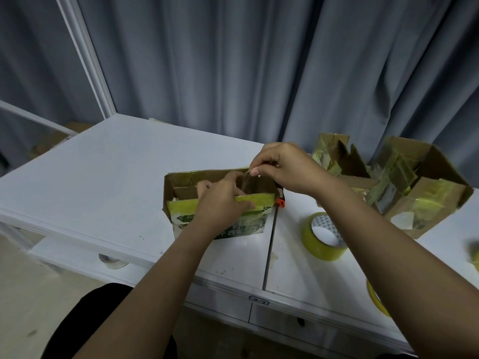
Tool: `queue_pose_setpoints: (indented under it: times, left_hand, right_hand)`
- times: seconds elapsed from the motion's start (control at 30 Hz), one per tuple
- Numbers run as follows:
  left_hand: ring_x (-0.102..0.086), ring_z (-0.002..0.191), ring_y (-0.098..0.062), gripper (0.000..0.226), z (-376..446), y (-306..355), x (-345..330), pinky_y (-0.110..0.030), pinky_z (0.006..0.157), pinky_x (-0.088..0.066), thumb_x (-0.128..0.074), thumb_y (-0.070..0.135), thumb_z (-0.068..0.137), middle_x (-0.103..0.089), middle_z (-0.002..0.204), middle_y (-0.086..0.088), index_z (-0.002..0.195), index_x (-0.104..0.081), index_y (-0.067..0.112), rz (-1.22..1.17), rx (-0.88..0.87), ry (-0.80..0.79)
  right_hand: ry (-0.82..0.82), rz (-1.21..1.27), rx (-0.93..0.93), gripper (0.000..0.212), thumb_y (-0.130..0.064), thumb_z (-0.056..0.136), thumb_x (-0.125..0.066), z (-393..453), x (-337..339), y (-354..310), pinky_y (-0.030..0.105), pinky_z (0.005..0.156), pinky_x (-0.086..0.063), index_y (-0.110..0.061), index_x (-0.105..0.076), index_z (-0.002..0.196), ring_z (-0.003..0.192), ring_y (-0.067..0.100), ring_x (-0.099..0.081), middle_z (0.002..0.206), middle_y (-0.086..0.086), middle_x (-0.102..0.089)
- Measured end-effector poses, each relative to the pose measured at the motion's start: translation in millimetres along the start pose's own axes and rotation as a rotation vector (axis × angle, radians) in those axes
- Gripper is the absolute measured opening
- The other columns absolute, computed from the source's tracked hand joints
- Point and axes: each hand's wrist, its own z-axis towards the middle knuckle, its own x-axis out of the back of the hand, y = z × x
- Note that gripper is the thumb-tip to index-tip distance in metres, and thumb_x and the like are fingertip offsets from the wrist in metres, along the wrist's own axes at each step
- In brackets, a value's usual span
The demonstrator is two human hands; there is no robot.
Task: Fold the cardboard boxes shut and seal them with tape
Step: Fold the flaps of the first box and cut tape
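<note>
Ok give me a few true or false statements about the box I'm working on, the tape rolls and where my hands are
1. The brown cardboard box with green print is still open on top. True.
2. The yellowish tape roll lies on the white table, right of that box. True.
3. The right hand rests flat on the table. False: it pinches a clear tape strip above the box.
4. The left hand holds the tape roll. False: it grips the box's near flap.
5. Two more taped cardboard boxes stand at the right. True.
</note>
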Motion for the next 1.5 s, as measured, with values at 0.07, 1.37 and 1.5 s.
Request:
queue_pose_setpoints:
  times: [0.07,1.37,1.5]
  left_hand:
    - [-0.041,0.091,-0.007,0.067,0,2,-1,-0.031,0.088,-0.019,-0.07,0.042,0.081,-0.064,0.079,0.016,0.137,-0.039,0.022,0.015,0.011,0.003]
    - [-0.032,0.09,0.019,0.061,-8,-6,3,-0.031,0.11,0.002,-0.048,0.021,0.096,-0.063,0.079,0.018,0.149,-0.018,0.021,-0.124,-0.095,-0.084]
    - [-0.046,0.114,-0.004,0.086,-24,3,3,-0.039,0.112,0.007,-0.054,0.039,0.091,-0.066,0.107,0.01,0.151,0.003,0.016,0.104,-0.117,0.038]
  right_hand:
    - [-0.003,-0.008,-0.014,0.009,-0.022,0.089,-0.065,1,0,2,0.03,0.074,-0.048,-0.024,-0.074,0.089,0.088,0.009,-0.056,0.087,-0.014,-0.063]
    - [0.382,0.022,-0.257,0.058,-0.023,0.083,-0.064,-74,-83,14,0.02,0.087,-0.016,-0.023,-0.038,0.135,0.12,0.013,-0.031,0.117,-0.013,-0.053]
    - [0.371,0.03,-0.291,0.063,-0.025,0.086,-0.066,-73,-86,22,0.015,0.083,-0.011,-0.032,-0.034,0.139,0.125,0.021,-0.032,0.106,-0.01,-0.058]
